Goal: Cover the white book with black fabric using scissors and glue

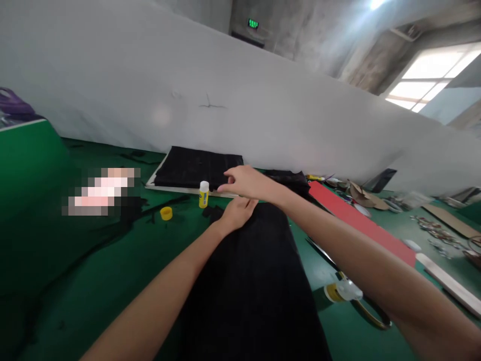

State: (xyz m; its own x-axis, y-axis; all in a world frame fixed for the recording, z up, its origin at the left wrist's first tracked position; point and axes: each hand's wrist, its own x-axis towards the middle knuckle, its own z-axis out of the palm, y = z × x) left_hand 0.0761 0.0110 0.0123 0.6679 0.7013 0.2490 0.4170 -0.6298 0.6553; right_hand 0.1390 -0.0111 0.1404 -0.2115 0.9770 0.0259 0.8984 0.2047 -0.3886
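Observation:
A long black cloth-covered piece (259,276) lies in front of me on the green table. My left hand (237,213) rests at its far edge, fingers stretched to the right along the black cloth. Just above it, my right hand (246,181) reaches left, thumb and forefinger apart with nothing visible between them. Left of my right fingertips, a yellow and white glue stick (203,195) stands upright without touching them. Its yellow cap (166,213) sits separately to the left. Behind my hands is a flat board covered in black cloth (199,168), with a pale edge.
Under my right forearm is a small bottle with a yellow label (340,291). A red strip (361,225) and a pale wooden bar (451,283) lie at right, near scattered small parts (436,233). A white partition (263,110) rises behind the table (150,281).

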